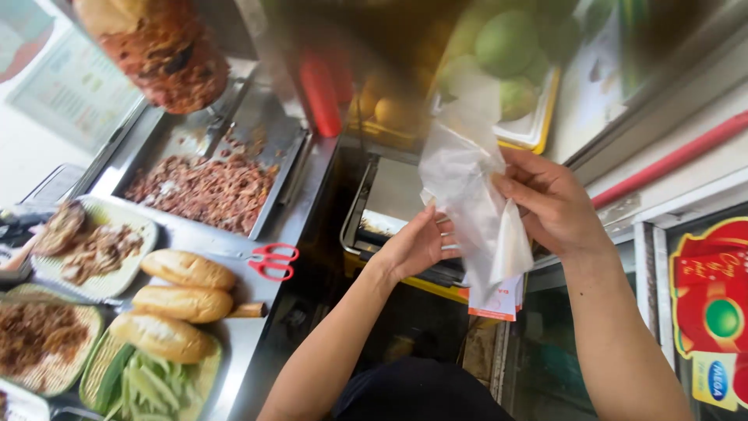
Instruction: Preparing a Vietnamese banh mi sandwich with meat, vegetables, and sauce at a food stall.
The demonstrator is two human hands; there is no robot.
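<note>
Plastic bag (467, 203), centre frame: thin, light, limp, likely slippery. Your right hand (549, 204) pinches its upper edge; your left hand (417, 245) grips the lower side. Hold at the edges.

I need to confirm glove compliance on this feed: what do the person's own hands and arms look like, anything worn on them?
Both arms are bare up to the frame's lower edge: no sleeves show. The left hand and right hand wear no gloves. No watch, bracelet or ring is visible on either. A dark garment shows at the torso between the arms.
</note>
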